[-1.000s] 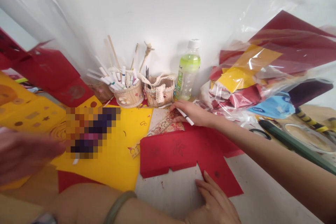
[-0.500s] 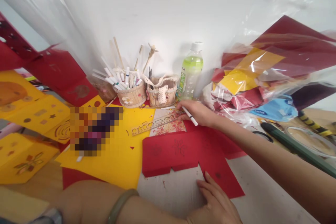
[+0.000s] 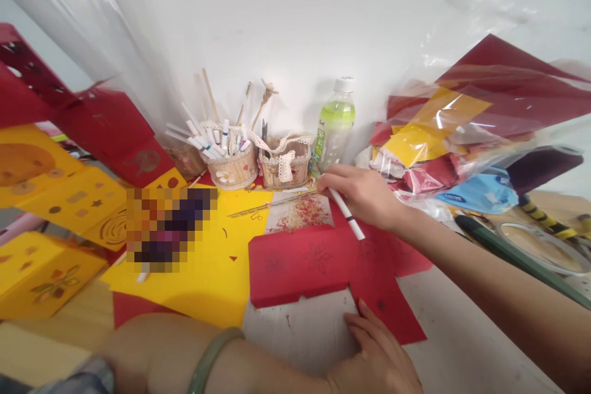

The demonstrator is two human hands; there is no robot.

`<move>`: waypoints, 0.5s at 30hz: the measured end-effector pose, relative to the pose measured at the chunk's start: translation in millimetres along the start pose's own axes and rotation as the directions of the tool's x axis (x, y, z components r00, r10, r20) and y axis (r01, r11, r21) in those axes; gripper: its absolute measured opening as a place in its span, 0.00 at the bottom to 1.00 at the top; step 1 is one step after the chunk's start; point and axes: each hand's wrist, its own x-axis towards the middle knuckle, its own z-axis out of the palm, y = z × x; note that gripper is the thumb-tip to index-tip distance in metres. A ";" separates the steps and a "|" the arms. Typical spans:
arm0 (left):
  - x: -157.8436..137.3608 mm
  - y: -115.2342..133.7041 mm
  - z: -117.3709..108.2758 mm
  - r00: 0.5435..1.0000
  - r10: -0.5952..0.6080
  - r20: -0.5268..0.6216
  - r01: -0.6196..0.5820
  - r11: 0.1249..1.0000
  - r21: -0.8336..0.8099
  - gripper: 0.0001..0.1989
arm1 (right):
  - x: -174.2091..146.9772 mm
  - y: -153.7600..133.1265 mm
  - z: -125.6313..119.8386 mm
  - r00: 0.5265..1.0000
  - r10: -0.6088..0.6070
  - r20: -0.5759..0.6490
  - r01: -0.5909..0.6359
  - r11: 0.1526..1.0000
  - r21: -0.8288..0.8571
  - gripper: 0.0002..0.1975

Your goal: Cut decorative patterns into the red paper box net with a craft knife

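My right hand [image 3: 362, 194] is closed around a white marker [image 3: 344, 209], whose lower end points down over the red card. From the same fingertips a stencil ruler [image 3: 272, 202] reaches out to the left, seen nearly edge-on. Below lies a cut and creased red card [image 3: 300, 265] with a flower drawn on it in dark lines. My left hand [image 3: 376, 351], fingers stretched out, rests beside the card's lower right flap and touches its edge. A green bangle [image 3: 215, 354] circles the left wrist.
Behind stand a pot of markers [image 3: 231, 163], a lace-trimmed wooden basket [image 3: 285, 163] and a green drink bottle [image 3: 337, 120]. Yellow paper [image 3: 221, 283] and decorated yellow boxes [image 3: 69, 271] lie left. Right are plastic-wrapped papers [image 3: 443, 117], a tape roll [image 3: 545, 247] and paper scraps [image 3: 305, 212].
The ruler has turned from showing its flat, patterned face to nearly edge-on. My right hand has shifted slightly right, and the marker tip is lower. My left hand stays about where it was.
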 end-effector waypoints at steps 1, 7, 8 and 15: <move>1.0 2.8 -1.0 0.999 -0.028 0.042 0.025 0.997 0.070 0.12 | -1.2 -3.2 -5.2 0.999 -0.002 -0.033 0.002 1.000 0.020 0.09; 6.8 -2.8 -13.0 0.993 0.116 0.037 -0.121 0.955 0.272 0.16 | -5.3 -6.3 -25.0 0.942 0.174 -0.286 -0.093 0.957 0.276 0.03; 6.7 -6.5 -15.2 0.989 0.147 0.032 -0.150 0.947 0.284 0.16 | -5.9 -5.5 -27.5 0.917 0.234 -0.324 -0.125 0.938 0.324 0.04; 10.2 -13.7 -20.4 0.988 0.148 0.040 -0.153 0.951 0.267 0.18 | -46.5 -20.8 -42.5 0.709 0.580 -0.400 -0.311 0.767 0.561 0.07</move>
